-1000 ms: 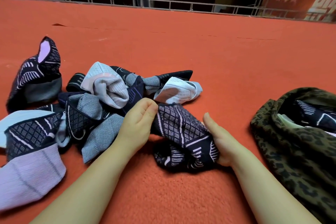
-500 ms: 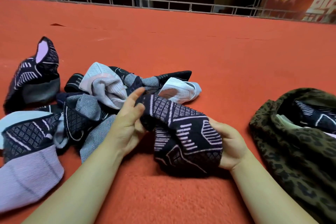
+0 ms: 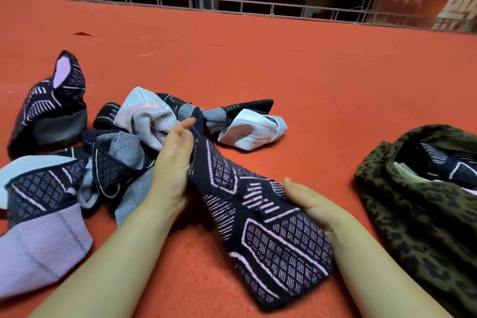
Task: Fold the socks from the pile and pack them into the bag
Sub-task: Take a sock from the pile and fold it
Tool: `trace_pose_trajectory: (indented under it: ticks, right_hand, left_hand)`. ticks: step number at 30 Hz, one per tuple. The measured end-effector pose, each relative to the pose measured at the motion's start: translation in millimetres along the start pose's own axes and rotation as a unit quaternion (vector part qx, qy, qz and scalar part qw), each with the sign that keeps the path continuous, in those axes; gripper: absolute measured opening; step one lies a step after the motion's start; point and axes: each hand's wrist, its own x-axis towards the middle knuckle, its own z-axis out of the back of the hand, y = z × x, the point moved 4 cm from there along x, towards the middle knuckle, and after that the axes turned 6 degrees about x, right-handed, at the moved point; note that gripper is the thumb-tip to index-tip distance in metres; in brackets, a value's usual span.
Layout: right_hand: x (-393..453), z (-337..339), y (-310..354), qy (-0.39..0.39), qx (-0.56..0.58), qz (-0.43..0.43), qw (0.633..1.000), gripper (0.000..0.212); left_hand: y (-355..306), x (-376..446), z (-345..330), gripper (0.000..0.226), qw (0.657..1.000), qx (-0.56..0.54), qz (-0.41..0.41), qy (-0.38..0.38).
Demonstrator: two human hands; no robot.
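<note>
At 3 o'clock of the hands, a leopard-print bag (image 3: 402, 217) lies open on the red carpet (image 3: 309, 80); inside its mouth sit a dark patterned sock (image 3: 444, 162) and a sliver of pale fabric. The person holds a dark sock with pink lines (image 3: 258, 212) stretched between both hands: the left hand (image 3: 173, 170) grips its upper end, fingers curled around the fabric, while the right hand (image 3: 312, 204) clasps its lower side from 3 o'clock. The sock pile (image 3: 124, 147) spreads at 9 to 11 o'clock, with one folded sock (image 3: 51, 111) apart at 10 o'clock.
</note>
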Motion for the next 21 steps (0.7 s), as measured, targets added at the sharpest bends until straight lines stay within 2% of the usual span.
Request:
trace_pose_trajectory:
  ticks: [2, 3, 5, 6, 7, 9, 11, 12, 15, 17, 20, 21]
  right_hand:
    - [1, -6, -3, 0.049, 0.004, 0.004, 0.999, 0.051]
    - [4, -5, -3, 0.045, 0.013, 0.017, 0.999, 0.045]
    - [7, 1, 2, -0.011, 0.040, 0.079, 0.996, 0.029]
    - [7, 3, 6, -0.035, 0.061, 0.116, 0.991, 0.030]
    - [8, 6, 9, -0.047, 0.089, 0.149, 0.984, 0.036]
    - [8, 9, 14, -0.039, 0.130, 0.193, 0.972, 0.054]
    - [7, 8, 16, -0.047, 0.121, 0.204, 0.970, 0.065]
    - [7, 10, 15, -0.066, 0.110, 0.204, 0.971, 0.060]
    - [12, 14, 11, -0.123, 0.066, 0.181, 0.973, 0.046]
    - [14, 16, 10, -0.173, 0.054, 0.183, 0.966, 0.043]
    - [10, 23, 15, -0.270, 0.073, 0.217, 0.935, 0.031]
    - [7, 24, 19, -0.279, 0.081, 0.229, 0.929, 0.030]
  left_hand:
    - [7, 0, 1, 0.012, 0.996, 0.091, -0.011, -0.017]
    - [10, 0, 0, 0.011, 0.994, 0.109, -0.007, -0.029]
    - [15, -4, -3, 0.019, 0.993, 0.101, 0.024, -0.051]
    - [16, -8, -8, 0.026, 0.994, 0.068, 0.064, -0.051]
    - [21, -12, -13, 0.034, 0.992, 0.035, 0.119, -0.033]
    - [24, -26, -29, 0.053, 0.967, 0.009, 0.246, 0.068]
    - [25, -41, -40, 0.052, 0.934, 0.019, 0.322, 0.154]
    - [27, -43, -42, 0.050, 0.934, 0.037, 0.319, 0.158]
    - [30, -27, -31, 0.054, 0.967, 0.139, 0.184, 0.104]
    - [28, -23, -27, 0.066, 0.976, 0.116, 0.140, 0.116]
    - [23, -24, -30, 0.077, 0.976, 0.066, 0.117, 0.173]
    - [21, -24, -31, 0.080, 0.972, 0.051, 0.116, 0.196]
